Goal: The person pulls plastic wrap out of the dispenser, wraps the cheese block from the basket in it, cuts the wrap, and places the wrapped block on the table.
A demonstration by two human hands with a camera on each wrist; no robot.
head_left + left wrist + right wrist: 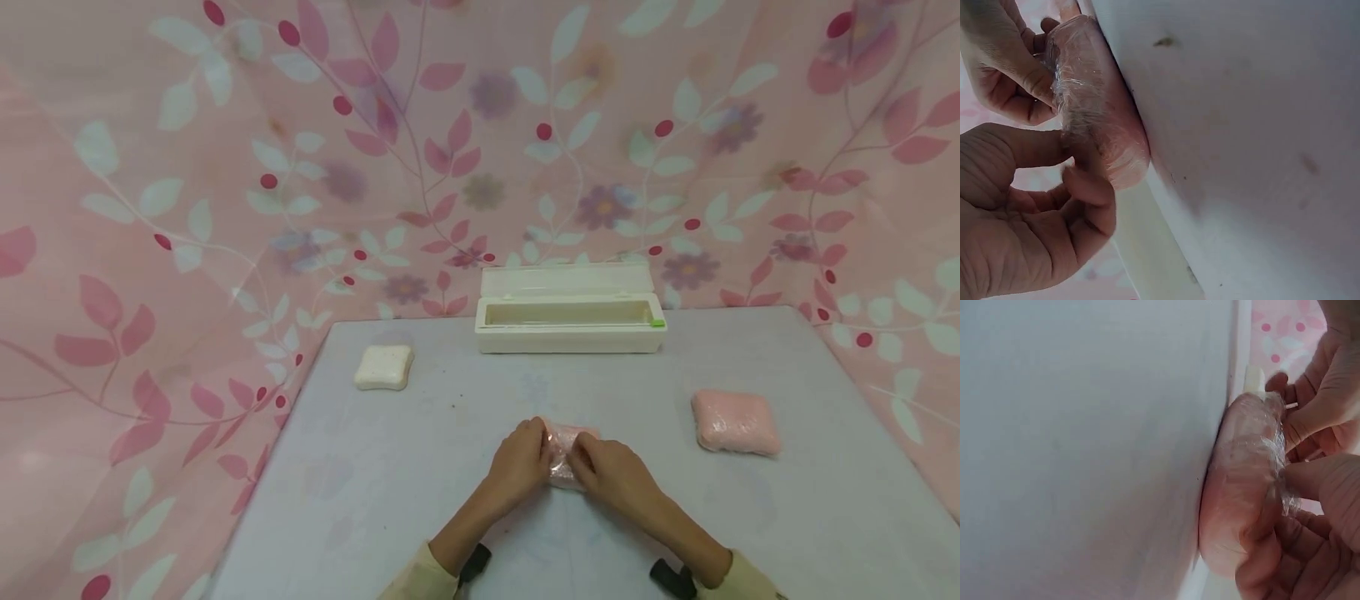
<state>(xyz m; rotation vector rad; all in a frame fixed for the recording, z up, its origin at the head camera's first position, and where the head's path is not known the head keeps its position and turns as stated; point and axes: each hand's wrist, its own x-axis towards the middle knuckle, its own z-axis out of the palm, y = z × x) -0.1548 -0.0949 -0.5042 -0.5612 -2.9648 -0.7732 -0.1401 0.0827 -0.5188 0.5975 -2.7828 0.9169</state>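
Left hand: fingers curled, thumb and forefinger pinching at one end of a wrapped pink bar. Right hand: fingers curled likewise, thumb and forefinger pinching the clear film at the other end. In both wrist views the film is crinkled along the upper side, with a loose tuft standing up by the right thumb. Fingertips of the two hands near each other, the bar between them; exact finger gap partly hidden.

Bar location: front middle of the counter, its underside touching the surface. The hands cover both its ends in the head view.

Surroundings: second pink bar, to the right, well apart from the right hand. White bar, far left, beyond the left hand. White box, behind the held bar at the rear edge; lid raised at the back, green tab at its right front corner. The box stands in the way straight ahead, close against the floral sheet.

Edges: sheet bounds the counter at rear, left and right; near edge out of view. Bare counter lies between held bar and box, and to either side toward the outer bars.
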